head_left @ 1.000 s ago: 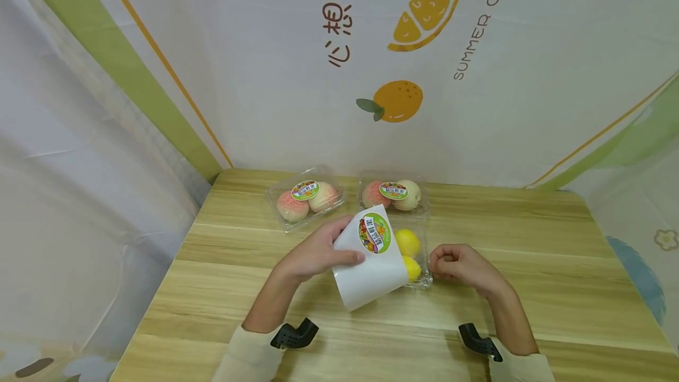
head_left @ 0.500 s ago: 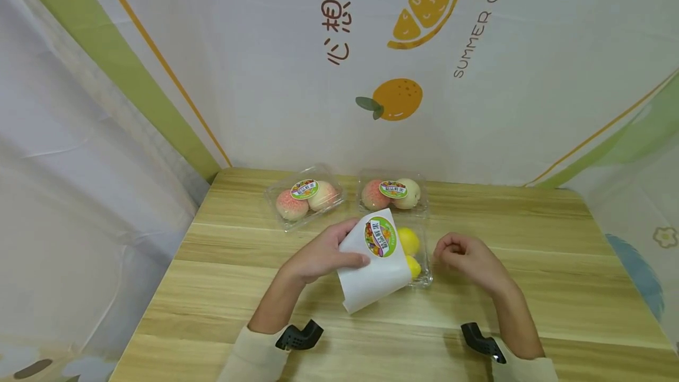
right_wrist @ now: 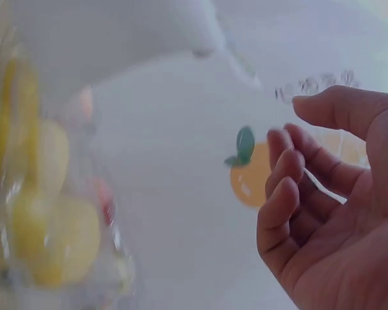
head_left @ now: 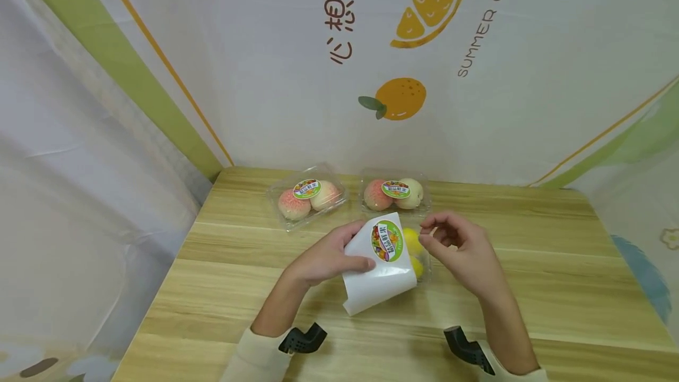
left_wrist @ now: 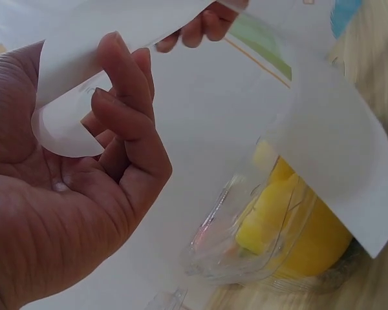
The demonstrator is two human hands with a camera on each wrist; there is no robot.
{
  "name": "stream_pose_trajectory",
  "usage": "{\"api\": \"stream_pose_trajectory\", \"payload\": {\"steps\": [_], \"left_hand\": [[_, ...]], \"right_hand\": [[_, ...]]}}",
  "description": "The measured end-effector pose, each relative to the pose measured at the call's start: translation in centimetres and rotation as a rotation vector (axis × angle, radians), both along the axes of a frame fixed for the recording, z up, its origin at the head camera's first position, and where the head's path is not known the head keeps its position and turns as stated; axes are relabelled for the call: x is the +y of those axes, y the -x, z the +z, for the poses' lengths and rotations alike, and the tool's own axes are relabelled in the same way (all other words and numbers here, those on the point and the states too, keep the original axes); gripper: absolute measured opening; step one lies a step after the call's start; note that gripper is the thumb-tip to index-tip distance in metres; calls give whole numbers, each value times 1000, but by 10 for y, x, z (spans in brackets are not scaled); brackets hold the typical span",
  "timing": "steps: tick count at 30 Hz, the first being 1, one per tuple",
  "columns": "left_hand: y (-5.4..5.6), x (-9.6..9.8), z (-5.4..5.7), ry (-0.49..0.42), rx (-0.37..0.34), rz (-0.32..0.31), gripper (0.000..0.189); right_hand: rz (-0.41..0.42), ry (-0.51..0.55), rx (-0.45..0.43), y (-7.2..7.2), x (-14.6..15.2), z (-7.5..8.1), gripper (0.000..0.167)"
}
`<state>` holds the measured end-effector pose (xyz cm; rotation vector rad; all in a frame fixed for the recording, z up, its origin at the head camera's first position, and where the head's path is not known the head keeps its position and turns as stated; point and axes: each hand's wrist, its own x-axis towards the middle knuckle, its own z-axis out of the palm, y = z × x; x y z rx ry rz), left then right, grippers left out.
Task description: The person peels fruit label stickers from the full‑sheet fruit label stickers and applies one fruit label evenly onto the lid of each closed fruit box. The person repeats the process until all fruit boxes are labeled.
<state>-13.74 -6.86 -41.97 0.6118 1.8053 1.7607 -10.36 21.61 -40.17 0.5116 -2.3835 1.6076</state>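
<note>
My left hand [head_left: 326, 261] grips a curled white sheet of sticker backing [head_left: 378, 290], its thumb lying on the front. An oval fruit sticker [head_left: 387, 240] shows on the sheet's upper part. Behind the sheet, partly hidden, stands a clear plastic box [right_wrist: 123, 271] with yellow lemons [head_left: 414, 240] inside. My right hand [head_left: 469, 255] hovers by the sheet's right edge, over the box, with fingers loosely bent. In the right wrist view a gap shows between its thumb and fingertips, and nothing is held there.
Two more clear boxes stand at the back of the wooden table [head_left: 212, 287]. The left box [head_left: 281, 217] and the right box [head_left: 366, 178] each contain peach-like fruit and bear an oval sticker. A printed cloth [head_left: 276, 105] hangs behind the table.
My right hand has come up and left from beside the lemon box to the sheet's edge. My left hand has shifted slightly right with the sheet.
</note>
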Motion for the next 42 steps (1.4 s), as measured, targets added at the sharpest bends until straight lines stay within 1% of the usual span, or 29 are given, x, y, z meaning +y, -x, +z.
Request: {"api": "stream_pose_trajectory", "payload": {"steps": [3,6,11,14,18,20,24,29,32,35,42], "left_hand": [[-1,1,1,-6,14,-3,54],[-1,3,0,-13,29,-13,53],[-1,7,-4,-23,46,-33,51],[-2,9,-4,-38,44,-47,51],[-5,12,-3,-81,21,-67,47],[-6,14,-3,-104,5,-67,44],[-7,17,-5,-130,-12,-36,37],[-9,21,-6,-112,7,17,31],[-10,22,-6,-105,12,34,31],[-11,23,-5,-110,3,45,32],[-12,23,-4,-122,-3,93,35]], "right_hand": [[24,-32,65,2,-11,5,27],[44,-49,86,3,-19,6,32],[63,-55,73,2,-27,5,37],[72,-59,63,2,-29,4,39],[72,-63,55,1,-30,4,40],[71,-64,53,0,-30,4,41],[69,-57,57,-2,-31,4,40],[50,-41,56,-3,-32,4,33],[35,-37,56,-3,-33,3,31],[26,-33,62,-3,-33,3,30],[22,-32,72,-3,-32,2,30]]}}
